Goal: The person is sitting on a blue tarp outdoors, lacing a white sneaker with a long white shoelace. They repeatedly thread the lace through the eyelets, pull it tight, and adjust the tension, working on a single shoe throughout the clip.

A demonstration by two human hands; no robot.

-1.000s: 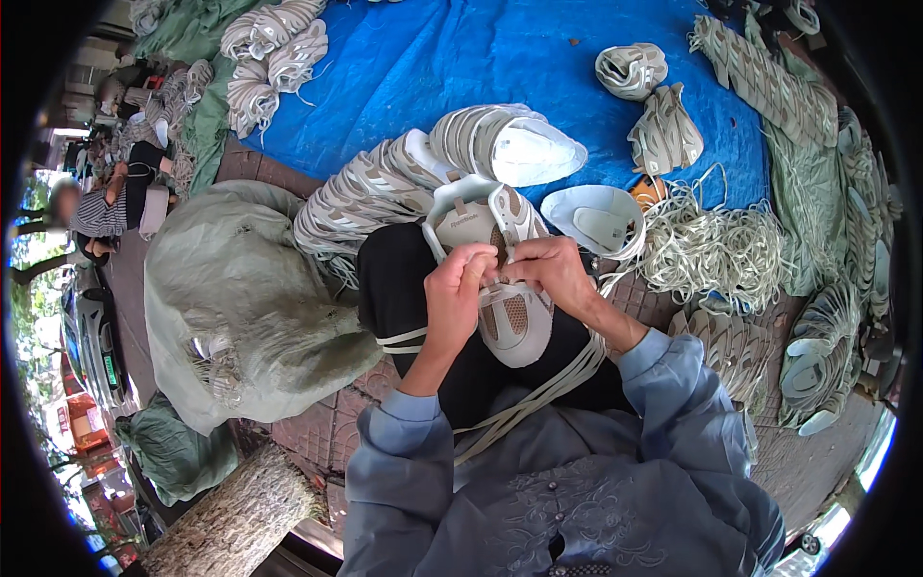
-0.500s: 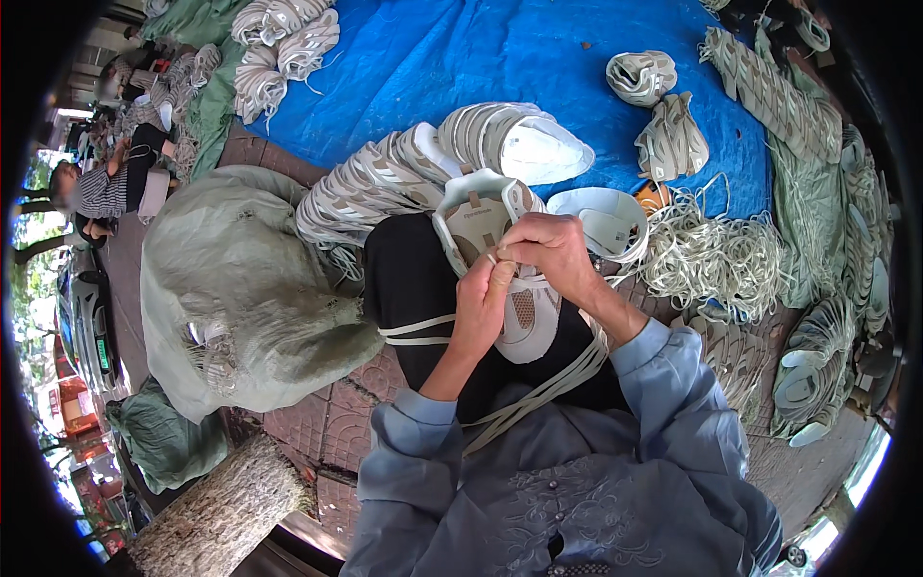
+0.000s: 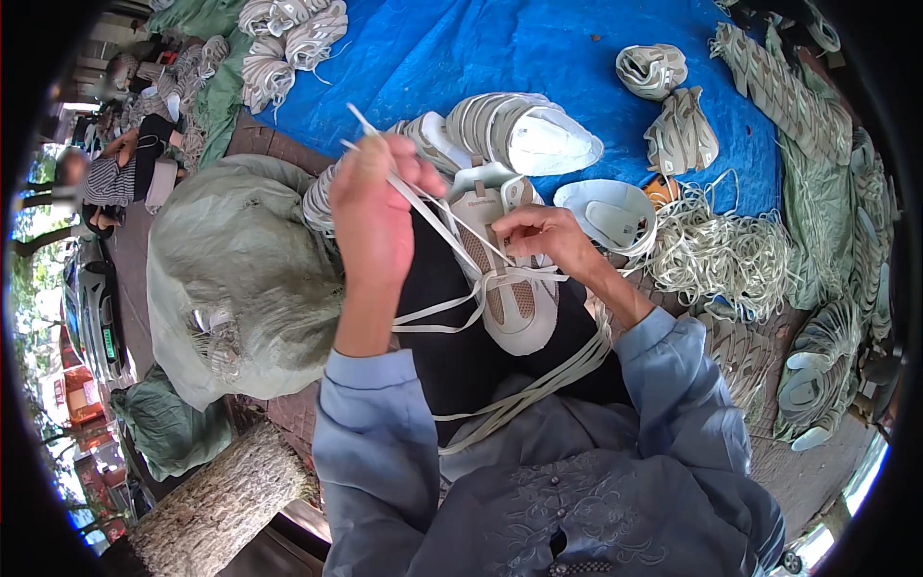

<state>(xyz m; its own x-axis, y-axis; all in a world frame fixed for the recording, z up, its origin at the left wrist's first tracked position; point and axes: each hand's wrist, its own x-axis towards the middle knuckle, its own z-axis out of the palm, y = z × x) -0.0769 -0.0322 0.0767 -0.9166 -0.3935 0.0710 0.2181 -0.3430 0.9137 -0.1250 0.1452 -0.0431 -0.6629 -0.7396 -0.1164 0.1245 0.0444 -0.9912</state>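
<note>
Head view: at the left, a grey-green sack (image 3: 245, 288) slumps near the left hand (image 3: 377, 197), which is raised and somewhat blurred. Its grip is closed around white shoelaces (image 3: 437, 228), whose tips poke out past the fingers on the far side. A hard pull from there could drag the strands out unevenly, leaving one end short, or tip the shoe. Below this hand, a slack loop lies over the black trousers (image 3: 431, 279); it could snag on the knee or twist into a knot.

In the middle, the beige-and-white shoe upper (image 3: 524, 332) rests on the lap, toe near and opening far. With only cloth beneath it, it could roll if pulled sideways. Spare laces (image 3: 548, 389) trail across the lap just nearer than the toe, close enough to get caught up with the working strands.

Farther right, the right hand (image 3: 553, 234) is bent at the upper's right edge, thumb and fingers close together; I cannot tell whether its grip pinches a lace. If it does not, the upper may shift. To the right, a white-lined upper (image 3: 601, 213) sits beside a tangled lace heap (image 3: 721, 250), where a stray end could catch.
</note>
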